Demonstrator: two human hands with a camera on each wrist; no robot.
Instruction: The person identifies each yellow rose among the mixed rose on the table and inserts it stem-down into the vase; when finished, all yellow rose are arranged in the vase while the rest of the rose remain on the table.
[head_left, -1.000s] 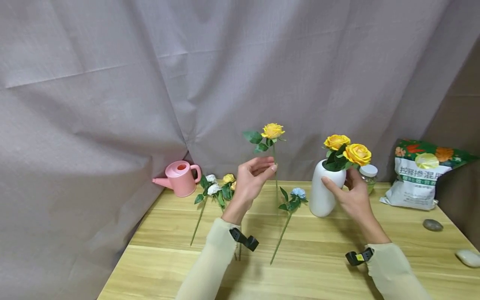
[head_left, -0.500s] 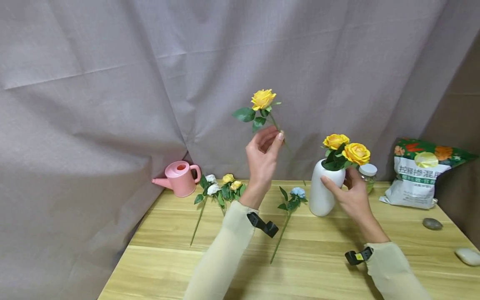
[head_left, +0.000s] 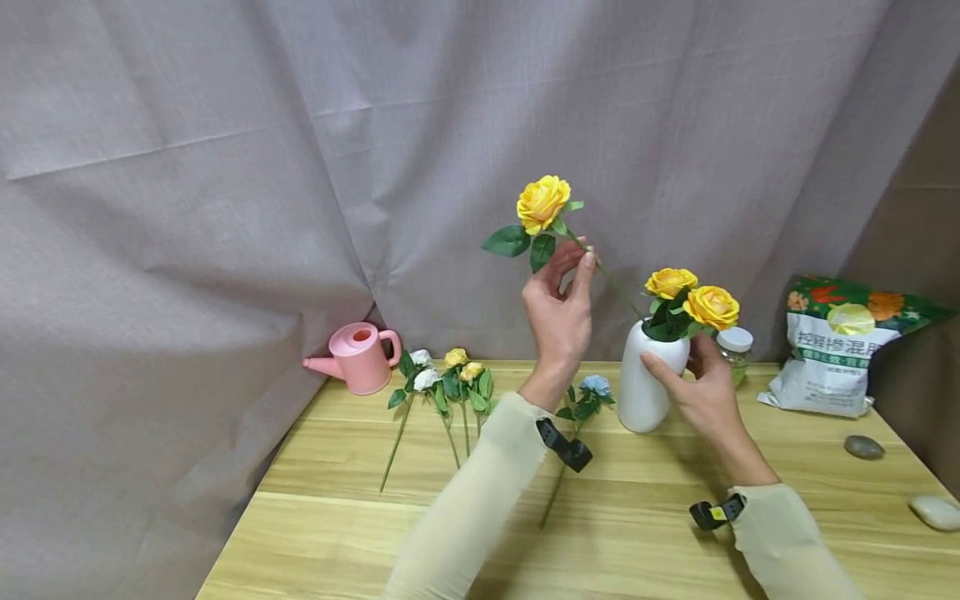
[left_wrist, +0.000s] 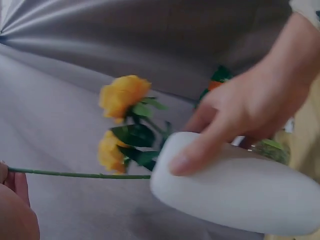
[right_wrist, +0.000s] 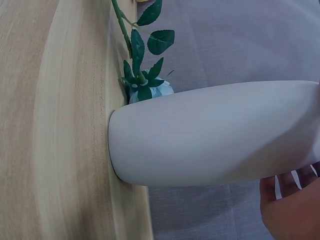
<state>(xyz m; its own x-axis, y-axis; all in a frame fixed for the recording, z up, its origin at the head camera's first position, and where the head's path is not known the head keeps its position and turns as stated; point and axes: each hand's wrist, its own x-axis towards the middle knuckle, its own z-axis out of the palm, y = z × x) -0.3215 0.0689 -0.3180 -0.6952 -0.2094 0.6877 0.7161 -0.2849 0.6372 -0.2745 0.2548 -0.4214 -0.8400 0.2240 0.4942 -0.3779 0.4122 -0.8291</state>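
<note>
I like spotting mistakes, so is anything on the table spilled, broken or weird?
Nothing stands out. The pink watering can stands upright, the right hand holds the white vase, and the left hand pinches a yellow rose at a slant. I see no spill or breakage.

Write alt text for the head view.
A left hand pinches a yellow rose, its stem slanting down toward a white vase that a right hand grips, two more yellow roses inside. Other flowers and a pink watering can rest on the table.
</note>
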